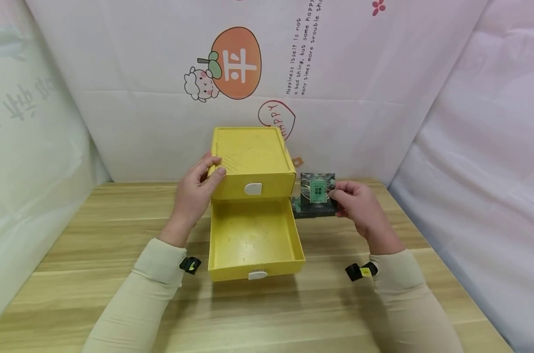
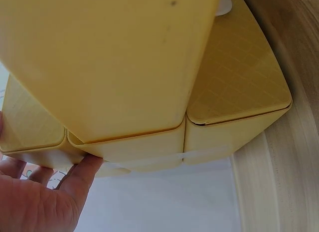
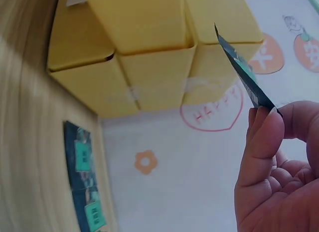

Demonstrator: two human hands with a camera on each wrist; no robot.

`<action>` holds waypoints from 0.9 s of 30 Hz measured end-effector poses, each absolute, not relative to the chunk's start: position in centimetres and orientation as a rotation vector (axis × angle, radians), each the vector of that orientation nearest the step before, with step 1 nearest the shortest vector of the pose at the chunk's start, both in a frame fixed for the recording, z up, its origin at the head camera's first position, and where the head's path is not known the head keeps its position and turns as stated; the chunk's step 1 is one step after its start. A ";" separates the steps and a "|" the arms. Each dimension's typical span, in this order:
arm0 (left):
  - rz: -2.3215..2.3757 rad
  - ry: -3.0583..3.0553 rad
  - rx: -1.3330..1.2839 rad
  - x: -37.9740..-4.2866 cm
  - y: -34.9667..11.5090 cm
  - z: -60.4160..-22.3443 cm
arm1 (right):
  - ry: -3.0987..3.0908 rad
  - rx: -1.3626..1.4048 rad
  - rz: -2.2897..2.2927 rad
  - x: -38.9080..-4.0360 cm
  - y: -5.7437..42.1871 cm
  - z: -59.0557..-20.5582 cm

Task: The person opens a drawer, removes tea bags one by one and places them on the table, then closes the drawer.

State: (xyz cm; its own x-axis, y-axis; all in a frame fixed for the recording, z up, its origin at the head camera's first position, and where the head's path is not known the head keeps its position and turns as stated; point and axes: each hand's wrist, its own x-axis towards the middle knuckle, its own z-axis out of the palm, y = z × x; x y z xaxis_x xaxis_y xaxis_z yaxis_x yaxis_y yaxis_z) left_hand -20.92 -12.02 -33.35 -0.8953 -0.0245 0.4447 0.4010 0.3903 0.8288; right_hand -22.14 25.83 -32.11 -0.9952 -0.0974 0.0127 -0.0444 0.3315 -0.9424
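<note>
A yellow box of stacked drawers (image 1: 253,149) stands on the table; its middle drawer (image 1: 253,233) is pulled out, and nothing lies inside. My left hand (image 1: 197,189) rests against the box's upper left side, two fingertips over the top edge. In the left wrist view, that hand (image 2: 47,197) lies along the wall near the top and middle tiers. Right of the box, my right hand (image 1: 359,203) pinches a dark packet with a green label (image 1: 317,191) at its edge. The right wrist view shows this packet (image 3: 244,72) nearly edge-on between thumb and fingers.
More dark packets with green labels (image 3: 82,157) lie on the wooden table (image 1: 116,235) beside the box, partly hidden in the head view by the held one. A printed white cloth (image 1: 147,132) hangs behind, and white cloths flank both sides.
</note>
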 end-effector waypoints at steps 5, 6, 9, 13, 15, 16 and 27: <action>-1.515 -2.264 -0.328 -21.1 -12.0 -33.4 | 2.538 -0.112 -1.723 -23.0 25.9 -33.1; -1.516 -2.263 -0.328 -21.1 -12.0 -33.4 | 2.545 -0.110 -1.701 -23.2 26.0 -33.4; -1.516 -2.261 -0.325 -21.1 -12.0 -33.4 | 2.565 -0.096 -1.626 -23.7 26.0 -34.2; -1.511 -2.264 -0.319 -21.0 -12.0 -33.4 | 2.591 -0.085 -1.495 -24.4 26.0 -35.5; -1.510 -2.265 -0.316 -21.1 -12.0 -33.4 | 2.603 -0.086 -1.428 -24.5 26.0 -36.0; -1.511 -2.264 -0.315 -21.0 -12.0 -33.4 | 2.605 -0.084 -1.398 -24.6 26.0 -36.2; -1.513 -2.261 -0.320 -20.9 -12.0 -33.2 | 2.623 -0.181 -1.157 -24.7 25.7 -38.2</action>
State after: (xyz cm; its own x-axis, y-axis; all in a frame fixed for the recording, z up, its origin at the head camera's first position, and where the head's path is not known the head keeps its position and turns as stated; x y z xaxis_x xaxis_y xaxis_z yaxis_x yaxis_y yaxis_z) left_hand -20.95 -11.97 -33.23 -0.8938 -0.0313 0.4475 0.4017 0.3882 0.8295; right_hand -24.72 25.67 -38.24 -0.9564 -0.2196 -0.1926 -0.0059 0.6737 -0.7390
